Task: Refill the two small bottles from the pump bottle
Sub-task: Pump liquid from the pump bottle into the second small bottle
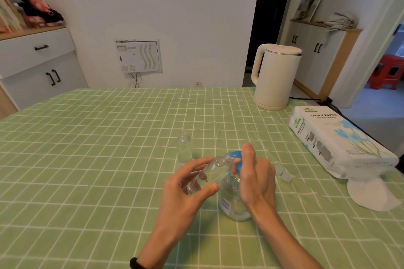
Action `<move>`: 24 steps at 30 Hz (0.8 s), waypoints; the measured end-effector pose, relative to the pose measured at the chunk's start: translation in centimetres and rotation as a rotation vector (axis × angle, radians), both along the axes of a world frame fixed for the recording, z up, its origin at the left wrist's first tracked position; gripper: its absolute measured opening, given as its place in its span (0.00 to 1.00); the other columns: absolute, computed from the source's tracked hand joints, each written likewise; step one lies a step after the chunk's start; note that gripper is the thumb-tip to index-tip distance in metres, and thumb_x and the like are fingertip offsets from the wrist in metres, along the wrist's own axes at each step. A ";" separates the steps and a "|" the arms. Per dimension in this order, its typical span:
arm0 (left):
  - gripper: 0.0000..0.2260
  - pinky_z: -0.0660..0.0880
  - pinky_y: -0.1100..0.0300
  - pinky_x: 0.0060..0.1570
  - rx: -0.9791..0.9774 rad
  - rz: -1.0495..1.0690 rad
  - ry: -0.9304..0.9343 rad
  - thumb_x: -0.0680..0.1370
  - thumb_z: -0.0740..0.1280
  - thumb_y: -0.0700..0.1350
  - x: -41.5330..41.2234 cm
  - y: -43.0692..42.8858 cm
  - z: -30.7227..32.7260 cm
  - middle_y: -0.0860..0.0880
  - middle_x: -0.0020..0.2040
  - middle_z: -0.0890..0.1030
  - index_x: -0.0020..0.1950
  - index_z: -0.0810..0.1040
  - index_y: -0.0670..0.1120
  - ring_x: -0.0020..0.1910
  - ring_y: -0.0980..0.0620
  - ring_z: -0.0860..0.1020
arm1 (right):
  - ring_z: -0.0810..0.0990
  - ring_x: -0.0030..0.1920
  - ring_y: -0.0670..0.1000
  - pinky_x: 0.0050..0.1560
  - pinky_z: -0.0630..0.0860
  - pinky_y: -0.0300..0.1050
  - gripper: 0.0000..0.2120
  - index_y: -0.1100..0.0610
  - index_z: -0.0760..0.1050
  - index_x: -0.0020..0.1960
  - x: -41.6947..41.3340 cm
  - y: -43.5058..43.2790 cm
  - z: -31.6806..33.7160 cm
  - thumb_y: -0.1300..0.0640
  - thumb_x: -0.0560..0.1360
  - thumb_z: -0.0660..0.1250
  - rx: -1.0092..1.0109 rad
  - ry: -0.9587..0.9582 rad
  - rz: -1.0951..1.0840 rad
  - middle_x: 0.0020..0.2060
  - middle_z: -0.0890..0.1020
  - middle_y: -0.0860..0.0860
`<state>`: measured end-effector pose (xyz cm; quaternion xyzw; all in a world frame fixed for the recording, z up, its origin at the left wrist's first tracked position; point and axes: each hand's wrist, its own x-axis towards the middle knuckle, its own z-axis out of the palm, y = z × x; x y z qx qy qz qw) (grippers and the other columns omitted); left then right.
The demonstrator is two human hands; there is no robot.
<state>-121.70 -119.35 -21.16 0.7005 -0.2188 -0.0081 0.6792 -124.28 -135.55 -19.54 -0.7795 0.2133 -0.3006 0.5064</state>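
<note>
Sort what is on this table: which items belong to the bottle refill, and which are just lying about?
In use: pump bottle, small bottle held in left hand, right hand on the pump, second small bottle, two caps.
Lying about: kettle, tissue pack.

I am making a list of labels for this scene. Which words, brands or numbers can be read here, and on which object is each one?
"TISSUE PAPER": top face of the tissue pack.
"TISSUE PAPER": again on its end face; the smaller print below is unreadable.
Pump bottle: blue and white label, too small to read.
Wall panel: stickers and print, too blurred to read.
</note>
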 end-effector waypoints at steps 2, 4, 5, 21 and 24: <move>0.21 0.83 0.52 0.58 0.002 0.004 -0.001 0.70 0.79 0.44 0.0 0.0 0.0 0.58 0.59 0.88 0.60 0.85 0.63 0.58 0.55 0.86 | 0.78 0.30 0.48 0.39 0.75 0.50 0.32 0.48 0.77 0.28 0.0 0.0 0.1 0.30 0.73 0.45 0.005 -0.005 -0.002 0.25 0.80 0.40; 0.22 0.84 0.52 0.59 -0.002 -0.001 0.000 0.70 0.79 0.43 0.1 0.0 0.0 0.57 0.59 0.88 0.60 0.85 0.62 0.58 0.54 0.86 | 0.76 0.29 0.45 0.38 0.74 0.51 0.31 0.48 0.76 0.27 0.0 0.1 0.2 0.32 0.73 0.46 0.002 -0.018 0.010 0.23 0.79 0.41; 0.22 0.84 0.53 0.59 -0.005 -0.005 0.001 0.70 0.79 0.43 0.1 0.0 0.0 0.57 0.58 0.88 0.60 0.85 0.62 0.58 0.54 0.86 | 0.75 0.28 0.44 0.37 0.72 0.50 0.29 0.47 0.75 0.26 0.0 0.1 0.3 0.33 0.73 0.47 -0.003 -0.026 0.020 0.22 0.77 0.40; 0.22 0.84 0.50 0.58 0.008 0.003 0.006 0.70 0.79 0.44 -0.1 0.0 0.0 0.56 0.56 0.88 0.60 0.85 0.64 0.56 0.51 0.86 | 0.78 0.29 0.44 0.39 0.73 0.49 0.35 0.52 0.78 0.30 0.0 0.1 0.0 0.30 0.73 0.46 0.016 -0.025 -0.004 0.25 0.81 0.40; 0.22 0.84 0.50 0.59 0.002 -0.003 0.011 0.71 0.79 0.42 -0.1 0.0 -0.1 0.55 0.57 0.88 0.60 0.85 0.63 0.57 0.50 0.86 | 0.78 0.29 0.44 0.39 0.75 0.51 0.35 0.54 0.75 0.26 -0.1 0.1 0.1 0.31 0.73 0.47 0.023 -0.026 0.004 0.26 0.82 0.42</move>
